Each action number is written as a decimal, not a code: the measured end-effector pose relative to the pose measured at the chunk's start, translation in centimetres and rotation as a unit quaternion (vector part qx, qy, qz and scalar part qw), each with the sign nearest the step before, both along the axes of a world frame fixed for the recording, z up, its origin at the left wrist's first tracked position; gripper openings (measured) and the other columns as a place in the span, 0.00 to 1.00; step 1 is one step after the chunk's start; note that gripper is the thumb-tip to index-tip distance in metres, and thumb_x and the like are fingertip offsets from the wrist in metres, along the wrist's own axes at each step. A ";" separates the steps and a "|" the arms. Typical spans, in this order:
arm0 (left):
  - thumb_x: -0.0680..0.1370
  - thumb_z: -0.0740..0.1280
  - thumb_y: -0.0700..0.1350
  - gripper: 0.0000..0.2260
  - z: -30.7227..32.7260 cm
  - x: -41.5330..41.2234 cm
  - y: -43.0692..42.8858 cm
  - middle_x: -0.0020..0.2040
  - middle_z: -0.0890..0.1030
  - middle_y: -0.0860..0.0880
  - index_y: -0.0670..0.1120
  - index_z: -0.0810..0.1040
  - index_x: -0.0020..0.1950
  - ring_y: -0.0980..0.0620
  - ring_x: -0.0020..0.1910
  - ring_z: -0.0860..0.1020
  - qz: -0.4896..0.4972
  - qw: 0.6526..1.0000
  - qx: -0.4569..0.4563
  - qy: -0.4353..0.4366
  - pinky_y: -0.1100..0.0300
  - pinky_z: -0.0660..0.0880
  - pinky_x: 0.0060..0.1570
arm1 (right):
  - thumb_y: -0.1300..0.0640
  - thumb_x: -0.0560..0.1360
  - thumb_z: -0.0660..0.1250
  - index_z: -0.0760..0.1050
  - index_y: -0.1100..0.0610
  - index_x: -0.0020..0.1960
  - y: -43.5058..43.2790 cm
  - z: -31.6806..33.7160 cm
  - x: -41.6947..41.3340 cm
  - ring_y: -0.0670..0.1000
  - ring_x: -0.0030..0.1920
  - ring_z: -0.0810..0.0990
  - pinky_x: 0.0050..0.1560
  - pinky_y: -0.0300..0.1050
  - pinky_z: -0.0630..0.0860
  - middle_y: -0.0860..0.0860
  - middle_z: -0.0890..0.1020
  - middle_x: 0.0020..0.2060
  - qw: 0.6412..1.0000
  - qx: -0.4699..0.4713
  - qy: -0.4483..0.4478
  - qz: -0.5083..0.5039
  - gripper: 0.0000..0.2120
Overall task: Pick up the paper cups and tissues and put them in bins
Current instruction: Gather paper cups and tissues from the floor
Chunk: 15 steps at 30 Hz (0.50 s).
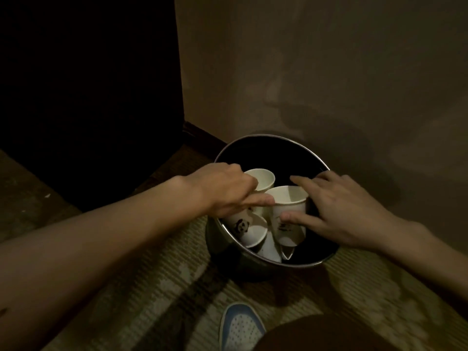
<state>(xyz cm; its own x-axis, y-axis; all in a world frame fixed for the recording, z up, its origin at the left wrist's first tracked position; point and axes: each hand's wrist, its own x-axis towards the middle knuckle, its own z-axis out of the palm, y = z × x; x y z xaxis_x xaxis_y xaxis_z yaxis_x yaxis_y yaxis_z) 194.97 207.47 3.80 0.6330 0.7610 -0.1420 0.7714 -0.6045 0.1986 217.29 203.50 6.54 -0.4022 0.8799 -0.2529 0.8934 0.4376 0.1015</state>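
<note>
Shoe (240,328) nr bin (219,249) by wall (329,72), L hand (228,191), R hand (336,211) gripping cups (288,211)

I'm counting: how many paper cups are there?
4 in the bin: back cup in the left hand, front cup in the right hand, panda cup below, bottom cup underneath. More may hide.

Matt paper cups (288,211) in a glossy metal bin (253,262); woven carpet (157,295).
</note>
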 end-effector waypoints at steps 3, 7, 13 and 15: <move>0.81 0.56 0.61 0.18 2.1 -0.8 -0.1 0.49 0.81 0.50 0.51 0.78 0.57 0.52 0.46 0.79 -0.007 1.000 -0.014 -0.020 0.53 0.77 0.46 | 0.25 0.69 0.44 0.58 0.46 0.75 0.0 1.1 -0.9 0.47 0.64 0.67 0.59 0.44 0.68 0.47 0.72 0.66 0.997 0.031 0.069 -0.013 0.41; 0.81 0.59 0.56 0.10 6.5 -4.1 -1.3 0.37 0.75 0.56 0.56 0.74 0.42 0.60 0.34 0.74 -0.013 0.997 0.057 -0.056 0.61 0.70 0.33 | 0.37 0.75 0.59 0.73 0.46 0.51 -1.0 2.9 -5.0 0.39 0.42 0.73 0.38 0.34 0.65 0.39 0.75 0.39 0.953 0.085 0.291 0.012 0.14; 0.71 0.51 0.63 0.14 11.4 -13.3 -6.9 0.29 0.74 0.56 0.57 0.70 0.35 0.59 0.26 0.74 0.022 0.994 0.106 0.016 0.61 0.71 0.27 | 0.50 0.75 0.68 0.72 0.51 0.44 -3.5 3.2 -16.6 0.47 0.33 0.74 0.33 0.47 0.71 0.47 0.75 0.31 0.880 -0.042 0.464 0.094 0.07; 0.73 0.52 0.64 0.15 11.9 -17.8 -10.0 0.29 0.73 0.57 0.59 0.72 0.36 0.59 0.26 0.74 0.037 0.995 0.090 0.024 0.60 0.73 0.26 | 0.52 0.75 0.69 0.72 0.52 0.44 -4.0 2.8 -21.6 0.47 0.32 0.74 0.33 0.50 0.72 0.48 0.74 0.31 0.870 -0.089 0.461 0.149 0.07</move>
